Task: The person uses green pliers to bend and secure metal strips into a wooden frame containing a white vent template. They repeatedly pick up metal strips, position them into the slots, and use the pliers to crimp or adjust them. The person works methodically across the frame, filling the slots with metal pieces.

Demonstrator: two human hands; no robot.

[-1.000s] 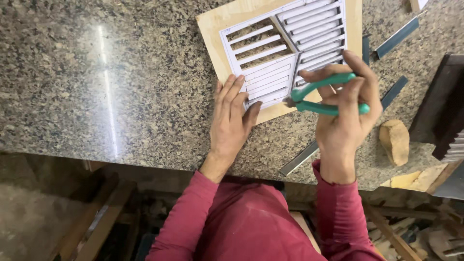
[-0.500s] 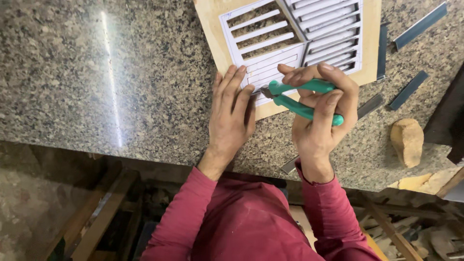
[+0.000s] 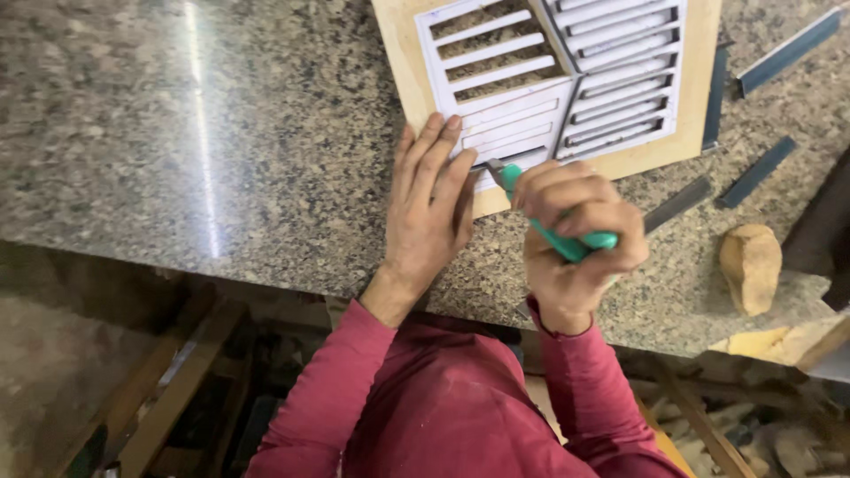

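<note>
Several slots in the wooden board (image 3: pixel 403 53) were already cut through; others remained outlined. Left hand (image 3: pixel 431 199) pressed flat, right hand (image 3: pixel 571 235) gripped green-handled pliers (image 3: pixel 553 232).

Workshop, granite worktop (image 3: pixel 221 133), slotted wooden panel (image 3: pixel 620 80), scattered metal blades (image 3: pixel 784 53)

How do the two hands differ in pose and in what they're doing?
The left hand lies flat with fingers straight, pressing the slatted panel; the right hand is curled in a fist-like grip. The left holds no tool; the right clasps green-handled pliers. Both sit at the panel's near edge and wear red sleeves.
</note>
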